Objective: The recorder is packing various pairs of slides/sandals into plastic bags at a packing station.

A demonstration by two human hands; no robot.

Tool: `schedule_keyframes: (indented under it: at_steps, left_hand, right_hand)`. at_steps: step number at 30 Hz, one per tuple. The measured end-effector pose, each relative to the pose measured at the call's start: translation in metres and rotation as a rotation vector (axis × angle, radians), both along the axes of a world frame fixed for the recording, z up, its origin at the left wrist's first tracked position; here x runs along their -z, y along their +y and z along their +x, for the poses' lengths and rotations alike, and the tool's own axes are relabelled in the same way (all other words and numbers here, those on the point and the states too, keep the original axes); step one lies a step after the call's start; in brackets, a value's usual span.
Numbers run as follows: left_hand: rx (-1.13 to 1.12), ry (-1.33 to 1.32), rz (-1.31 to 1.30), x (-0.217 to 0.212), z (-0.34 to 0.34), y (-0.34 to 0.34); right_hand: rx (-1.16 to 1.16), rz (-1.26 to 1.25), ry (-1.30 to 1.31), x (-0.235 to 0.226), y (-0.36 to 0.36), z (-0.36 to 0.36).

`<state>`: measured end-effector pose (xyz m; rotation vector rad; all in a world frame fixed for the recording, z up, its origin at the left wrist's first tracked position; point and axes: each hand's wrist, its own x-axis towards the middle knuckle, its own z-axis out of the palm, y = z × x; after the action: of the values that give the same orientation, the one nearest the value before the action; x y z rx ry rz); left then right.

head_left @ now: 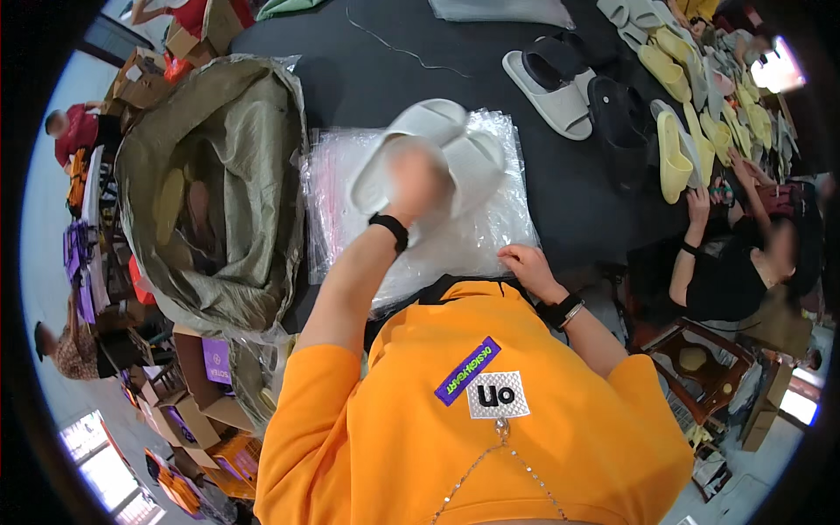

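My left hand (418,179) is closed around a pair of white slide slippers (430,122), over a stack of clear plastic bags (499,234). The hand is blurred, and its fingers do not show one by one. One slipper lies partly over the other, with their wide crossed straps facing up. Down at the stack's near right corner, my right hand (529,269) has its fingers curled together against the edge of the plastic. The bags lie flat on the black table (350,74).
Left of the stack stands a large olive woven sack (262,175), its mouth open and slippers inside. Black and white slippers (551,96) lie to the right. Yellow slippers (674,162) are piled beyond them, by a person in black (726,271). Cardboard boxes (197,376) stand lower left.
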<state>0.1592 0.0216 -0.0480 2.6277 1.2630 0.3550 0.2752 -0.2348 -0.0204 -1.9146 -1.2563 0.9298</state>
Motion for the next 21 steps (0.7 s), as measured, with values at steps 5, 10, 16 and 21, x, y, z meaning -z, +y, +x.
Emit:
schedule_keyframes:
  at_steps: [5, 10, 16, 21]
  left_hand:
    - [-0.335, 0.088, 0.054, -0.027, -0.046, 0.066]
    - [-0.174, -0.125, 0.134, -0.069, -0.069, 0.044]
    - [0.141, -0.073, -0.070, -0.030, -0.088, -0.049]
    - [-0.168, -0.085, -0.069, -0.001, -0.142, -0.042]
  right_hand:
    - [0.003, -0.062, 0.017, -0.003, 0.001, 0.002]
    - [0.083, -0.060, 0.096, -0.006, 0.004, 0.003]
    - [0.076, 0.016, 0.003, 0.009, 0.002, 0.022]
    - [0.058, -0.009, 0.031, 0.003, -0.002, 0.030]
